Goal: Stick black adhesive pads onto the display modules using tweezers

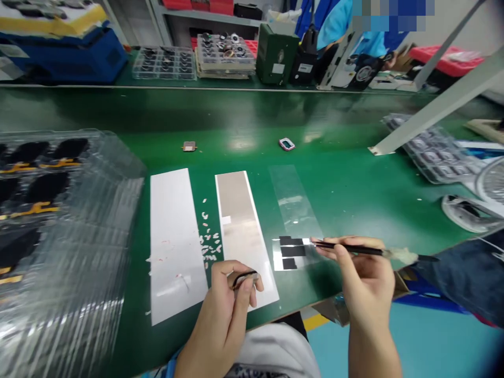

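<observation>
My left hand (232,299) is closed around a small dark-rimmed part (244,278), pinched between thumb and fingers; most of it is hidden. In my right hand (366,268) are black tweezers (354,249), pointing left. Their tips are at the right edge of several black rectangular pieces (293,251) on a clear film strip (295,202); I cannot tell whether they grip one. Beneath my left hand lies a white-edged strip with a beige face (238,197). Left of it is a white sheet (171,210), with small white scraps (210,244) scattered between the two.
Stacked clear trays with black screens (47,184) fill the left side. Two small parts, one metallic (189,146) and one pink-rimmed (286,144), lie farther back. A slanted metal post (429,107) stands at right. A person in blue (338,23) is beyond the shelf.
</observation>
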Motion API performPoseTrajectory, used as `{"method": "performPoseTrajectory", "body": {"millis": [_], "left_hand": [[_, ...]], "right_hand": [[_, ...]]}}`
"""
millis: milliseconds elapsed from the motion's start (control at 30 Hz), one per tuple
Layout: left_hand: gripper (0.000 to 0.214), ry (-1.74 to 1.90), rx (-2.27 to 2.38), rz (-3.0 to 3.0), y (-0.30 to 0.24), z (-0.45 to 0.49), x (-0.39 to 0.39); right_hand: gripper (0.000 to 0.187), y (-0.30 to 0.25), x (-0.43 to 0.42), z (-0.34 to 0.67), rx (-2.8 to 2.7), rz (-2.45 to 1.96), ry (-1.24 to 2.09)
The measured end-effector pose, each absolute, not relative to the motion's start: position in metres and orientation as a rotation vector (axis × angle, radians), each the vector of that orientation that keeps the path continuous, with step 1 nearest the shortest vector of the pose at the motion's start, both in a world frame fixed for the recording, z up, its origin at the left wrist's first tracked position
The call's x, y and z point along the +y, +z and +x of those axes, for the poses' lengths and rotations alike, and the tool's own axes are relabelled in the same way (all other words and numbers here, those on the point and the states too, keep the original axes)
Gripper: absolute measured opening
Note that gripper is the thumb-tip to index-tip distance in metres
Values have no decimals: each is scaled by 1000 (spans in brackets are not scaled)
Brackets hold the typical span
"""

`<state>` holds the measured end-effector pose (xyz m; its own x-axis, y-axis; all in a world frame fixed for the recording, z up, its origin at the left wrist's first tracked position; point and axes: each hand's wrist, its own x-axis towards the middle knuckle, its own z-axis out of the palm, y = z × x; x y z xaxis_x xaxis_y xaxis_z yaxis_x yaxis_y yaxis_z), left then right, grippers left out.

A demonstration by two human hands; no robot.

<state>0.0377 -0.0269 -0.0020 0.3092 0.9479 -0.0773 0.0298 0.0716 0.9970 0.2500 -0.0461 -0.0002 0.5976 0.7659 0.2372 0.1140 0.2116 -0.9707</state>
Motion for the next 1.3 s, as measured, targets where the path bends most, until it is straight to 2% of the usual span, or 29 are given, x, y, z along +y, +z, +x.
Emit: {"method": "performPoseTrajectory", "body": {"millis": [167, 367, 500, 767, 1300], "left_hand": [[13, 585, 953, 1669, 2, 50, -23], [12, 368, 885, 1942, 1, 69, -11], [12, 326, 897, 1992, -1, 72, -8], [11, 329, 916, 1957, -2, 68, -8], [8, 412, 910, 1968, -6, 71, -9]], "right_hand": [[8, -11, -61, 265, -1093, -1370, 728], [5, -27, -67, 263, -1201, -1377, 708], [11, -29, -67, 265, -1225, -1340, 734], [1, -28, -67, 263, -1155, -1398, 750], [3, -29, -69, 265, -1155, -1411, 731]]}}
